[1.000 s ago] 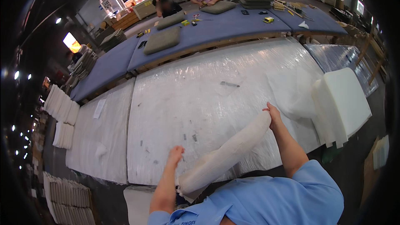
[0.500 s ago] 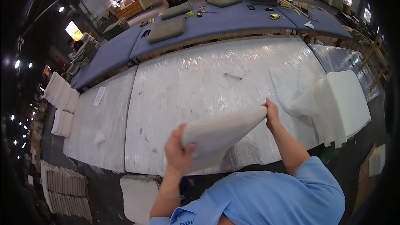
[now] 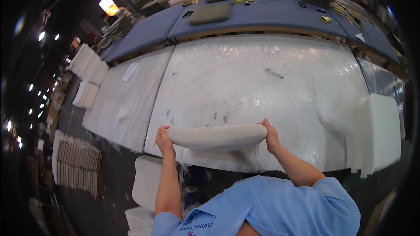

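A white seat cushion (image 3: 218, 136) is held up on edge between my hands, just above the near edge of a table (image 3: 245, 91) covered in clear plastic film. My left hand (image 3: 165, 142) grips its left end, and my right hand (image 3: 271, 135) grips its right end. The long narrow side of the cushion faces up, and its broad face is mostly hidden. Right of my right hand lies a stack of white foam pads (image 3: 379, 131), with thin white sheeting (image 3: 334, 100) spread beside it.
Beyond stands a blue-topped table (image 3: 271, 17) with a green-grey cushion (image 3: 210, 13), tools and two people behind it. White pads (image 3: 89, 63) are stacked at the left. More stacked cushions (image 3: 76, 161) stand on the floor at lower left, and a white pad (image 3: 146, 179) lies near my left arm.
The cushion has swung from a slant to roughly level, its narrow side now up. My left hand moved left and slightly up, my right hand down a little. The view has shifted too.
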The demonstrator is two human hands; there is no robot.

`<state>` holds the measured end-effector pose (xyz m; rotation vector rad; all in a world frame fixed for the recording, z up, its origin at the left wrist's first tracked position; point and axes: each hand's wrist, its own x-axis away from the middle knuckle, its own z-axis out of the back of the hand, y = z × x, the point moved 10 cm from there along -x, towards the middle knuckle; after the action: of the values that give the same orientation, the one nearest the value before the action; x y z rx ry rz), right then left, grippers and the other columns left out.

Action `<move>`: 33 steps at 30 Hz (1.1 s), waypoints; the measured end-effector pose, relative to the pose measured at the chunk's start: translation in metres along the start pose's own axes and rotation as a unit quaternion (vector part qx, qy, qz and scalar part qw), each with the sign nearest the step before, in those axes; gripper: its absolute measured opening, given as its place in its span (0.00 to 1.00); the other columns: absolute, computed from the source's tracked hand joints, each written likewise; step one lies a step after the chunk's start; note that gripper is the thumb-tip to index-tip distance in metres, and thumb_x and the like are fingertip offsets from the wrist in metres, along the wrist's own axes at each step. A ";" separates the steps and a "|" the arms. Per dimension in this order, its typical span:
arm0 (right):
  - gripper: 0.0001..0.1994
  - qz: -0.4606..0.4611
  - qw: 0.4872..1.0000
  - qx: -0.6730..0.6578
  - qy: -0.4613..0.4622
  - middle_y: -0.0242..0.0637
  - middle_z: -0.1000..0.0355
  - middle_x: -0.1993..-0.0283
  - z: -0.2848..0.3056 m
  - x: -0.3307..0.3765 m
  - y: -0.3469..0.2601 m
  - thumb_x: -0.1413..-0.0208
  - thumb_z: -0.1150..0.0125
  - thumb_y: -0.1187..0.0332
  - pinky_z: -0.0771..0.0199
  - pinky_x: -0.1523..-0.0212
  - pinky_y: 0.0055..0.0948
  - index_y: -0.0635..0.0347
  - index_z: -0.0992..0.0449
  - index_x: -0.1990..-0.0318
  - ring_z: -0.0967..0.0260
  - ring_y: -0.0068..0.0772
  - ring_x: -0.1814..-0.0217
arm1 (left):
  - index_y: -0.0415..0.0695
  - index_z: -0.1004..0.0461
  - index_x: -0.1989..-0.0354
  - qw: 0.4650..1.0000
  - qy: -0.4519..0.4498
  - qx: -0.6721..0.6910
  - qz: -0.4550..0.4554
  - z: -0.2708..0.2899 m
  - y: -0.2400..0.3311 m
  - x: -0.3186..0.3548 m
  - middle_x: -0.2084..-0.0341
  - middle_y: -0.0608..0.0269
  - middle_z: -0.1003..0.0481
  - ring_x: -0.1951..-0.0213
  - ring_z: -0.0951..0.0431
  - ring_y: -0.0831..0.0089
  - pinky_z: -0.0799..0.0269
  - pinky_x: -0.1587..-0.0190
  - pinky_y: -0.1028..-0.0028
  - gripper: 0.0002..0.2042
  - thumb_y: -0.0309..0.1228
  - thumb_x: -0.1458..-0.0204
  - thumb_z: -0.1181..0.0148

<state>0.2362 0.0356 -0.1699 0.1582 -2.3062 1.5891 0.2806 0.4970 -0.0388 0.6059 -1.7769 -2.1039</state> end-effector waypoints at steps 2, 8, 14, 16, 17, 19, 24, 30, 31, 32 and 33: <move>0.32 -0.009 1.000 0.002 -0.002 0.38 0.19 0.54 -0.006 -0.005 0.002 0.26 0.61 0.43 0.32 0.43 0.33 0.64 0.17 0.53 0.26 0.30 0.50 | 0.40 0.21 0.63 1.000 0.016 -0.007 0.000 0.009 -0.006 0.005 0.66 0.65 0.24 0.60 0.28 0.75 0.33 0.54 0.72 0.16 0.38 0.31 0.50; 0.28 -0.031 0.999 -0.008 0.012 0.34 0.21 0.56 -0.003 -0.007 0.005 0.27 0.56 0.43 0.34 0.43 0.32 0.59 0.20 0.54 0.29 0.29 0.51 | 0.40 0.21 0.63 0.998 0.053 0.041 0.006 0.016 -0.015 0.010 0.66 0.64 0.23 0.61 0.28 0.74 0.33 0.55 0.71 0.19 0.41 0.30 0.53; 0.33 -0.027 0.996 -0.070 0.039 0.37 0.20 0.55 0.004 -0.018 0.019 0.27 0.59 0.40 0.35 0.41 0.33 0.63 0.18 0.54 0.27 0.32 0.49 | 0.39 0.22 0.69 0.989 0.125 0.077 0.021 0.024 -0.007 0.014 0.71 0.65 0.24 0.64 0.29 0.74 0.34 0.57 0.71 0.20 0.41 0.31 0.51; 0.33 -0.034 0.992 -0.114 0.041 0.38 0.19 0.56 0.011 -0.017 0.021 0.27 0.59 0.38 0.33 0.42 0.34 0.62 0.19 0.55 0.26 0.33 0.50 | 0.39 0.23 0.71 0.981 0.158 0.099 0.061 0.032 -0.005 0.024 0.72 0.65 0.25 0.65 0.30 0.75 0.35 0.57 0.70 0.22 0.43 0.31 0.49; 0.34 -0.033 0.989 -0.133 0.055 0.38 0.19 0.56 0.024 -0.018 0.015 0.27 0.60 0.38 0.33 0.42 0.35 0.62 0.19 0.56 0.26 0.33 0.51 | 0.39 0.23 0.72 0.976 0.153 0.124 0.090 0.021 0.001 0.034 0.72 0.65 0.26 0.64 0.30 0.75 0.35 0.57 0.71 0.22 0.44 0.30 0.49; 0.35 -0.006 0.991 -0.134 -0.001 0.40 0.19 0.57 0.036 -0.009 -0.013 0.28 0.61 0.37 0.31 0.43 0.35 0.62 0.19 0.58 0.25 0.34 0.52 | 0.39 0.24 0.72 0.973 0.153 0.140 0.106 0.015 0.022 0.063 0.71 0.65 0.26 0.63 0.30 0.75 0.35 0.56 0.71 0.23 0.44 0.30 0.49; 0.37 -0.011 0.994 -0.098 -0.043 0.43 0.19 0.56 0.039 0.044 -0.080 0.28 0.64 0.36 0.28 0.43 0.36 0.64 0.20 0.60 0.23 0.36 0.51 | 0.39 0.24 0.69 0.970 0.167 0.168 0.047 0.039 0.065 0.152 0.68 0.64 0.24 0.60 0.28 0.75 0.34 0.51 0.72 0.19 0.39 0.29 0.50; 0.37 -0.009 0.996 -0.051 -0.074 0.45 0.19 0.53 0.069 0.064 -0.105 0.27 0.65 0.36 0.27 0.40 0.38 0.64 0.20 0.61 0.23 0.38 0.50 | 0.39 0.26 0.69 0.968 0.157 0.192 0.049 0.047 0.063 0.243 0.65 0.57 0.21 0.58 0.26 0.73 0.34 0.47 0.71 0.17 0.35 0.29 0.50; 0.36 -0.018 0.995 -0.037 -0.087 0.45 0.19 0.52 0.076 0.065 -0.103 0.27 0.63 0.38 0.29 0.38 0.38 0.64 0.19 0.60 0.25 0.38 0.47 | 0.39 0.26 0.69 0.969 0.154 0.184 0.059 0.044 0.057 0.257 0.65 0.57 0.21 0.58 0.26 0.73 0.34 0.47 0.71 0.17 0.35 0.29 0.50; 0.35 -0.026 0.994 -0.025 -0.100 0.46 0.20 0.50 0.084 0.065 -0.100 0.27 0.62 0.40 0.31 0.36 0.39 0.65 0.19 0.60 0.26 0.39 0.44 | 0.39 0.26 0.70 0.970 0.151 0.176 0.067 0.040 0.056 0.269 0.65 0.56 0.21 0.59 0.26 0.72 0.35 0.47 0.71 0.17 0.36 0.29 0.50; 0.33 -0.029 0.993 -0.016 -0.114 0.46 0.20 0.48 0.096 0.064 -0.093 0.27 0.60 0.41 0.32 0.34 0.39 0.65 0.18 0.59 0.27 0.40 0.41 | 0.40 0.27 0.72 0.971 0.152 0.160 0.091 0.034 0.051 0.281 0.67 0.57 0.22 0.59 0.24 0.70 0.34 0.46 0.68 0.19 0.36 0.29 0.51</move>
<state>0.1817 -0.0815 -0.0965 0.4148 -2.4688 1.5769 0.0210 0.3765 -0.0160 0.7667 -1.9186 -1.5241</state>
